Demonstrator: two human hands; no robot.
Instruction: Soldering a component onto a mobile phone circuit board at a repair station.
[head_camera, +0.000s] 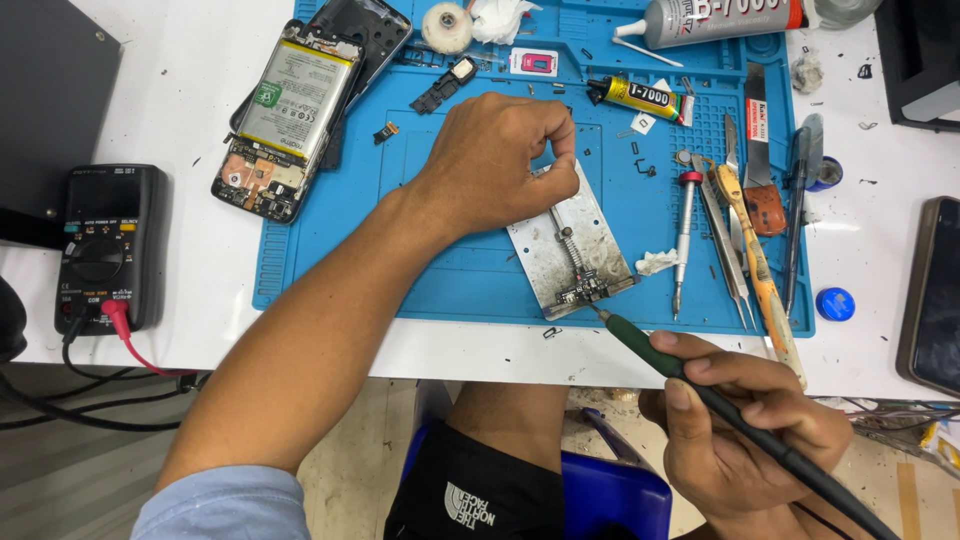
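Nearest, the right hand (745, 425) grips a soldering iron (700, 385) like a pen, tip touching a tiny, likely fragile circuit board (580, 292) clamped at the near end of a stiff metal holder (568, 255); beyond, the left hand (500, 160) pinches the holder's far edge on the blue mat (330, 280)

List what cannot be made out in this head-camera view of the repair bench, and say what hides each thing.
- Top end of the metal holder plate: covered by the left hand.
- Small part clamped at the plate's lower edge: too small to identify.
- Rear of the soldering iron: wrapped by the right hand, then cut off by the bottom edge.
- Dark device: cut by the right edge.
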